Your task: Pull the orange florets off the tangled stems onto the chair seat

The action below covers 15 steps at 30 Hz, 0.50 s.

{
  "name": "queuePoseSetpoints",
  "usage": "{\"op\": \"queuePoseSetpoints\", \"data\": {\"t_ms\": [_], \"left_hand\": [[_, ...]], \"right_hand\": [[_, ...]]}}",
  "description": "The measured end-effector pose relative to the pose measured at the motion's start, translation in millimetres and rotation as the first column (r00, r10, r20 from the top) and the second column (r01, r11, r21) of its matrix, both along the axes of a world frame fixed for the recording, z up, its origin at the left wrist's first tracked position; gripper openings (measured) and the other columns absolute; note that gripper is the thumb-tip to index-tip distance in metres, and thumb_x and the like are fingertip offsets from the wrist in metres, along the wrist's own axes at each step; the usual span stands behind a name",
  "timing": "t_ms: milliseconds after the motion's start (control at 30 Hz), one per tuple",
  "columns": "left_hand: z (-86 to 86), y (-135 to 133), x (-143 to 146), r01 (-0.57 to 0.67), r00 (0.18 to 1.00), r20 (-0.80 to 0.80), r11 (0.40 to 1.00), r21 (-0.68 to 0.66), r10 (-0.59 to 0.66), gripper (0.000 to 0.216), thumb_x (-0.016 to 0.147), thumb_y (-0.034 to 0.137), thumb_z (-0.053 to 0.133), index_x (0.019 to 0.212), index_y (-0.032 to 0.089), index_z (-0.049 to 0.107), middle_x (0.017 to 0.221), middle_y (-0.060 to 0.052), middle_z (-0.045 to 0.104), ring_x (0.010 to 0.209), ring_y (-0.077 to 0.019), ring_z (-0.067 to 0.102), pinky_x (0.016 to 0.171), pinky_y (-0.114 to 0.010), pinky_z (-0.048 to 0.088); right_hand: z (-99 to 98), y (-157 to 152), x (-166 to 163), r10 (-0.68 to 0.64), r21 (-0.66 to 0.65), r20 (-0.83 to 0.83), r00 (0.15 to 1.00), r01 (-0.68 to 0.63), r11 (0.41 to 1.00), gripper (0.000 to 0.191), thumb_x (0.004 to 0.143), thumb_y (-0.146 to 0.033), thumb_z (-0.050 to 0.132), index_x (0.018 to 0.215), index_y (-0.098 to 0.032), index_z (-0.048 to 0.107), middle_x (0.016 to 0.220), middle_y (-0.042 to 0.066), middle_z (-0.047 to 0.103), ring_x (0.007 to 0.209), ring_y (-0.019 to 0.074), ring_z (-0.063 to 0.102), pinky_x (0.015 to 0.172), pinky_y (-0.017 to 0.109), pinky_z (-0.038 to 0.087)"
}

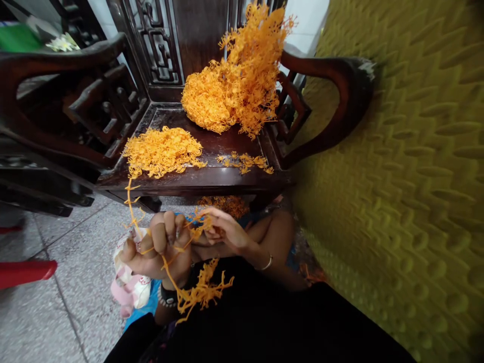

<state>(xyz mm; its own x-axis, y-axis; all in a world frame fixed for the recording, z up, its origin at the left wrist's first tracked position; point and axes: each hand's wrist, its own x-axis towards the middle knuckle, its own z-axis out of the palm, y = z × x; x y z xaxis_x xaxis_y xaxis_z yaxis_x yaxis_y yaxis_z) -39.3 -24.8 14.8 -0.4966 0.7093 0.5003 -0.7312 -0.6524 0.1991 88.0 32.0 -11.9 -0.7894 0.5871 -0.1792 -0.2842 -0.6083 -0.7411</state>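
My left hand (pixel 161 244), palm up with fingers curled, grips a thin strand of small orange branching plastic pieces (pixel 133 214). The strand runs up to a loose orange heap (pixel 162 151) at the seat's front left. From this hand a spiky orange cluster (pixel 202 291) hangs down over my dark clothing. To the right, my right hand (pixel 227 229) has its fingers bent together at more orange pieces (pixel 200 227), stretched between both hands. Its fingertips are partly hidden.
A dark carved wooden chair (pixel 204 176) stands before me. A large orange pile (pixel 242 80) rests at its back, with scattered pieces (pixel 245 162) at the front right. A textured yellow-green surface (pixel 397 176) rises at right. A red object (pixel 28 273) is at left.
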Motion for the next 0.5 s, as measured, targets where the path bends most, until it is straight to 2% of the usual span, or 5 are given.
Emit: {"op": "queuePoseSetpoints", "data": {"t_ms": [100,200,300,400,500], "left_hand": [[-1.0,-0.2,2.9,-0.058,0.998,-0.023,0.996,-0.062,0.056,0.066,0.089,0.050,0.050,0.038,0.018,0.023,0.039,0.003,0.018,0.053,-0.0123,0.032,0.057,-0.027,0.040],[1.8,-1.1,7.4,-0.111,0.991,-0.086,0.983,-0.143,0.100,0.067,0.090,0.051,0.048,0.040,0.018,0.018,0.041,0.003,0.011,0.053,-0.0120,0.027,0.055,-0.027,0.036],[4.8,1.0,15.2,-0.210,0.970,-0.159,0.960,-0.187,0.181,0.062,0.091,0.048,0.043,0.047,0.017,0.012,0.046,0.003,0.007,0.053,-0.0122,0.020,0.052,-0.029,0.029],[-1.8,2.6,20.1,-0.364,0.906,-0.254,0.929,-0.058,0.339,0.058,0.088,0.045,0.044,0.051,0.017,0.010,0.046,0.002,0.006,0.049,-0.0119,0.018,0.051,-0.033,0.023],[-20.1,-2.8,17.6,-0.333,0.859,-0.441,0.938,-0.093,0.261,0.059,0.083,0.041,0.049,0.045,0.015,0.013,0.041,0.001,0.021,0.049,-0.0111,0.029,0.054,-0.035,0.026]], "right_hand": [[-0.4,-11.4,-2.2,0.055,-0.061,-0.047,0.997,-0.058,0.996,0.052,0.077,-0.067,0.055,0.088,-0.017,0.055,0.055,-0.009,0.028,0.046,0.0052,0.016,0.044,0.022,0.010],[0.7,-19.2,-3.5,-0.004,-0.078,-0.105,0.994,-0.004,0.997,0.073,0.065,-0.088,0.045,0.082,-0.018,0.055,0.054,-0.009,0.027,0.046,0.0058,0.015,0.043,0.023,0.010],[2.3,-23.7,-7.9,-0.127,-0.043,-0.043,0.991,0.126,0.991,0.064,0.066,-0.082,0.055,0.074,-0.019,0.051,0.052,-0.010,0.025,0.044,0.0054,0.017,0.042,0.022,0.012],[1.2,-27.6,-16.1,-0.227,-0.015,0.057,0.972,0.228,0.973,0.055,0.073,-0.073,0.058,0.070,-0.019,0.050,0.052,-0.008,0.032,0.044,0.0059,0.023,0.042,0.022,0.015],[-3.0,-29.4,-25.9,-0.311,-0.045,0.124,0.942,0.319,0.947,0.058,0.074,-0.076,0.053,0.071,-0.018,0.054,0.051,-0.005,0.041,0.043,0.0071,0.030,0.040,0.022,0.017]]}}
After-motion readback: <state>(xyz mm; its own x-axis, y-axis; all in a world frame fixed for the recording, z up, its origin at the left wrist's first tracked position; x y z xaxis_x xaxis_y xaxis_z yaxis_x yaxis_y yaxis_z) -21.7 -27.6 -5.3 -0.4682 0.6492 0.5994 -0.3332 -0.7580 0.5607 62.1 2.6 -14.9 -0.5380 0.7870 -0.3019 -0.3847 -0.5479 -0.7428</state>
